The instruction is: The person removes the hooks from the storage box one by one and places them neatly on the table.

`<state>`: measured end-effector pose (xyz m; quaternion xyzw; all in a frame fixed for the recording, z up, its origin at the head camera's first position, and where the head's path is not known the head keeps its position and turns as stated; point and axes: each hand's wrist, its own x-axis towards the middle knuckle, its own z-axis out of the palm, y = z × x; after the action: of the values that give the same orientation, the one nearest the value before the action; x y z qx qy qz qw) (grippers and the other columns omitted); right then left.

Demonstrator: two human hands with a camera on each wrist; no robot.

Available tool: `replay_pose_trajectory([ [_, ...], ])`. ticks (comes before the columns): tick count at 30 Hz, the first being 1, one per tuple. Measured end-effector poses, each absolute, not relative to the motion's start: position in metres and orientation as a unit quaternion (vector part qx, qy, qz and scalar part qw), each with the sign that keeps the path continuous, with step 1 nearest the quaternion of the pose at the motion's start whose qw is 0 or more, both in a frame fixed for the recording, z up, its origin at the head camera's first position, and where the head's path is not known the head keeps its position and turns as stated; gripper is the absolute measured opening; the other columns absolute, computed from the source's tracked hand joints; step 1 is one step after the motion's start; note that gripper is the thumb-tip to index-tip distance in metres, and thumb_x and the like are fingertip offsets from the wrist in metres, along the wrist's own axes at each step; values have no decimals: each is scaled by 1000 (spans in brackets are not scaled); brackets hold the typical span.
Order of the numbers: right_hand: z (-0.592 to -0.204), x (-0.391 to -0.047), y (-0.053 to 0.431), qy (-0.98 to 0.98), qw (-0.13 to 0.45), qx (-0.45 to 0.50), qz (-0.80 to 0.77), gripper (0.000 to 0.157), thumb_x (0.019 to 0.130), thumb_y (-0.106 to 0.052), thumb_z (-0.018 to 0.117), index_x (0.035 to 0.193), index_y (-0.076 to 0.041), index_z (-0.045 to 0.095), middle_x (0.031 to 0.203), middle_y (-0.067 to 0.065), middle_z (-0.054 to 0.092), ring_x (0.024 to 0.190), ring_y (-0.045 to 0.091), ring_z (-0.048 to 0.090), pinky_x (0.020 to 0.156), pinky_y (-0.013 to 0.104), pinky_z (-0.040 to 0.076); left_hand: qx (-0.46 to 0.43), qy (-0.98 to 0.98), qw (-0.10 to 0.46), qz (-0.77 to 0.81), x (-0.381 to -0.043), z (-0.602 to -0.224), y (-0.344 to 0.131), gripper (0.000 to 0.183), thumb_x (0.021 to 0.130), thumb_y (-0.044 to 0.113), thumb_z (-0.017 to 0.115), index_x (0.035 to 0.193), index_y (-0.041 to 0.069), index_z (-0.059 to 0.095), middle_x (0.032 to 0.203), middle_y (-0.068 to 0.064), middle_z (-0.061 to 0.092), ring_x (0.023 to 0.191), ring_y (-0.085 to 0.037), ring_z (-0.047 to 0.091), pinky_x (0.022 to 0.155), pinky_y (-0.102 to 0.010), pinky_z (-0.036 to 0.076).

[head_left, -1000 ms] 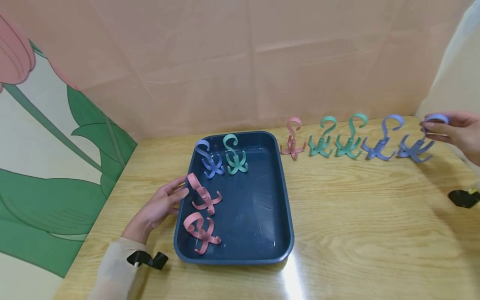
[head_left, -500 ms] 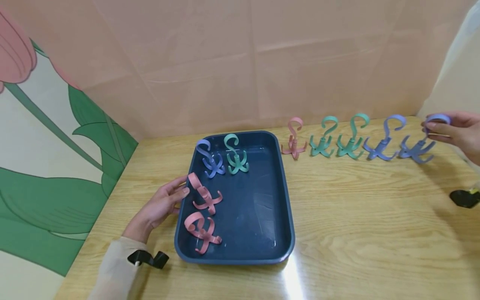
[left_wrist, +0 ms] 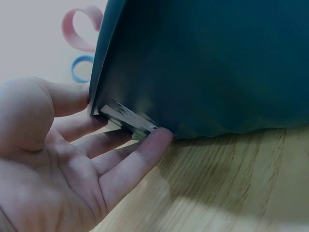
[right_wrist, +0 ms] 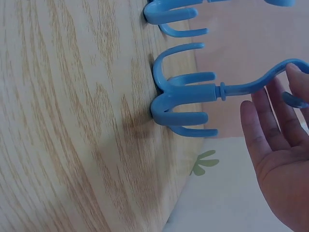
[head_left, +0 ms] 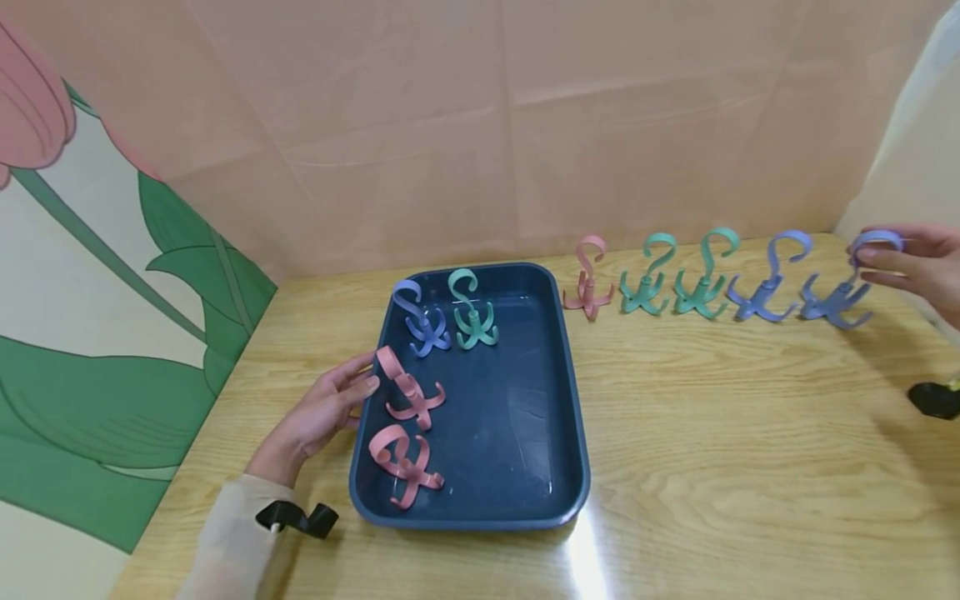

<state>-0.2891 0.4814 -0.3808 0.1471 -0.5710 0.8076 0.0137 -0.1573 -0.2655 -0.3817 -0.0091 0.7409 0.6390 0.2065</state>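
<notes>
At the far right of the table, my right hand (head_left: pixel 918 262) pinches the curled top of a purple four-prong hanging hook (head_left: pixel 835 304). In the right wrist view this hook (right_wrist: pixel 188 92) looks blue, its prongs down at the wood and its stem upright. On the left, my left hand (head_left: pixel 326 408) holds the side of a dark blue tray (head_left: pixel 581 467). The left wrist view has the thumb at the tray's rim and the fingers (left_wrist: pixel 154 145) against its outer wall. Inside the tray lie two pink hooks (head_left: pixel 408 471), a purple hook (head_left: pixel 427 333) and a green hook (head_left: pixel 475 325).
Along the back of the table stand a pink hook (head_left: pixel 588 292), two green hooks (head_left: pixel 641 292) and another purple hook (head_left: pixel 761 296), in a row leading to my right hand. A pink-beige covering (head_left: pixel 510 150) rises behind the wooden table (head_left: pixel 720 467). A flower-patterned surface (head_left: pixel 97 400) borders the left.
My right hand and the purple hook it pinches have shifted very slightly to the right. The left hand, the tray and the other hooks stay in place.
</notes>
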Motion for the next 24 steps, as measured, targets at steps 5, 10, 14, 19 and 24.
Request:
replay_pose_trajectory([
  [5, -377, -285, 482, -617, 48, 89, 780, 37, 91, 19, 59, 114, -5, 74, 95, 1, 77, 86, 7, 73, 67, 21, 57, -11, 742, 207, 637, -157, -382, -265, 58, 107, 25, 50, 159, 13, 28, 155, -19, 40, 123, -33, 60, 88, -47, 56],
  [10, -370, -281, 479, -644, 80, 46, 760, 39, 90, 15, 64, 111, -14, 77, 89, -6, 77, 82, 0, 71, 64, 14, 54, -11, 742, 207, 638, -156, -381, -264, 57, 108, 25, 49, 159, 13, 28, 155, -19, 40, 120, -33, 62, 88, -47, 56],
  [14, -366, -278, 478, -649, 84, 35, 756, 41, 89, 14, 64, 112, -17, 77, 90, -8, 77, 82, -2, 70, 66, 11, 52, -10, 742, 208, 638, -156, -381, -263, 55, 108, 22, 47, 159, 13, 28, 155, -20, 40, 118, -33, 63, 88, -48, 56],
  [19, -364, -275, 480, -677, 92, 51, 729, 43, 90, 13, 65, 119, -18, 74, 97, -11, 76, 88, -4, 69, 74, 7, 49, -10, 740, 211, 638, -157, -381, -263, 55, 108, 20, 46, 160, 13, 27, 155, -20, 40, 119, -33, 63, 87, -48, 56],
  [24, -361, -270, 481, -723, 110, 64, 679, 48, 91, 9, 66, 131, -15, 66, 107, -14, 74, 93, -6, 68, 82, 4, 44, -9, 740, 209, 640, -157, -381, -262, 55, 108, 20, 46, 160, 12, 27, 155, -20, 40, 120, -33, 62, 86, -49, 57],
])
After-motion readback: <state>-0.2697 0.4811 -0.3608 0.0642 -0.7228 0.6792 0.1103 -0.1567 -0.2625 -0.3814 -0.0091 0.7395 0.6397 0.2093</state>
